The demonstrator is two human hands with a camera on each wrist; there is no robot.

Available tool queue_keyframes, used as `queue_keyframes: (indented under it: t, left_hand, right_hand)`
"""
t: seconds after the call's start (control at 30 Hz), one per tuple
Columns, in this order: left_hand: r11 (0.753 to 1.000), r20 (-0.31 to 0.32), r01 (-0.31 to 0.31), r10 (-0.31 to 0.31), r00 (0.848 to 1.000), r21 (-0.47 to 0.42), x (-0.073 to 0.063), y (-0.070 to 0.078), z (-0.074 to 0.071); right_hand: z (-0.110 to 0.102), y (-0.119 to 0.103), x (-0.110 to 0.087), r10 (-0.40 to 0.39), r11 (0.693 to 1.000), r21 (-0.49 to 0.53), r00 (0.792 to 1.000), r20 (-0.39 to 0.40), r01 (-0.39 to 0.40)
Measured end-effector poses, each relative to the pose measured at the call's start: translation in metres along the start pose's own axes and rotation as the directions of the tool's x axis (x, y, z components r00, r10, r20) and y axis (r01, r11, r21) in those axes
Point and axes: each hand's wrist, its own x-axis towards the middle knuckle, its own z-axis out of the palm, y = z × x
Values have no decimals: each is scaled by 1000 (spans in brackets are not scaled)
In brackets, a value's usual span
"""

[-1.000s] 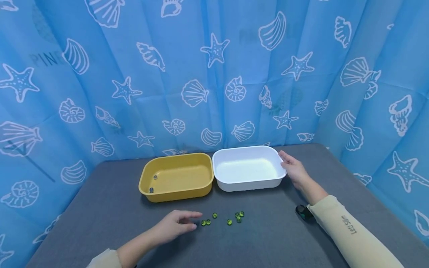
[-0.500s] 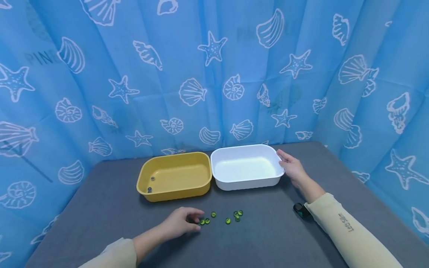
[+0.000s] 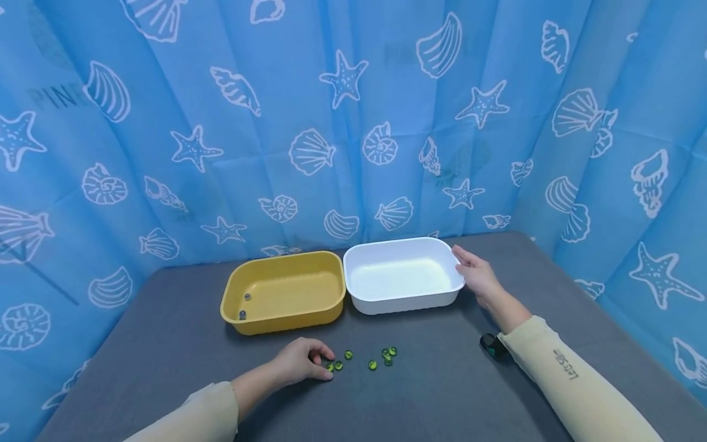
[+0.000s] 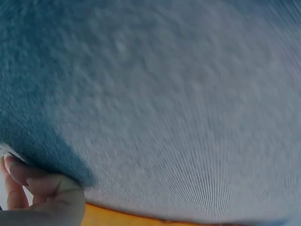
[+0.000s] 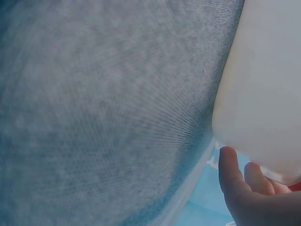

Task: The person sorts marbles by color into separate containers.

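Observation:
My left hand is low over the table, its thumb and index fingertips on either side of a green marble, pinching it. A second green marble lies right beside those fingertips. In the left wrist view the fingers are bent and no marble shows. My right hand rests against the right end of a white tub, fingers fairly straight at the rim. The right wrist view shows fingertips at the tub's outer wall. More green marbles lie scattered to the right of my left hand.
A yellow tub stands left of the white one, their ends touching. Two dark marbles lie in its left part. Beside my right sleeve is a small black object. A blue shell-patterned curtain hangs behind the grey table.
My left hand has moved slightly right, and its thumb and index finger have closed in on the leftmost green marble. The right hand stays at the white tub. The view has shifted slightly.

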Motion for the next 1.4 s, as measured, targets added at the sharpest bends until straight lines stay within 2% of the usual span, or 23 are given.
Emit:
queue_keyframes:
  t: [0.27,0.43,0.6,0.8,1.0,1.1,1.23,1.4]
  left_hand:
    - [998,-22,51,-52,998,-23,2,0,2]
    - [999,-30,53,-53,998,-7,1,1,2]
    - [1000,-43,24,-25,999,-3,-3,1,0]
    - [999,-24,-20,20,1000,-31,-5,-1,-1]
    - [989,9,-75,77,997,-126,-7,-1,-4]
    - [983,-9,-94,94,996,-158,-8,3,-7]
    - [981,-45,-109,104,994,-158,-10,10,-12]
    - [972,-10,-134,135,991,-194,-11,22,-20]
  right_hand:
    - [-1,-1,0,11,1000,16,1000,-3,-11]
    - [0,-2,0,19,1000,16,1000,0,-19]
    - [2,-4,0,14,1000,13,1000,3,-14]
    - [0,-3,-1,2,1000,16,1000,16,-2]
    - [-2,0,-2,-1,1000,14,999,34,0]
    - [-1,0,-3,2,1000,15,999,36,-2]
    - [-1,0,-3,2,1000,19,999,39,-3]
    - [-3,0,-3,3,1000,13,999,40,-3]
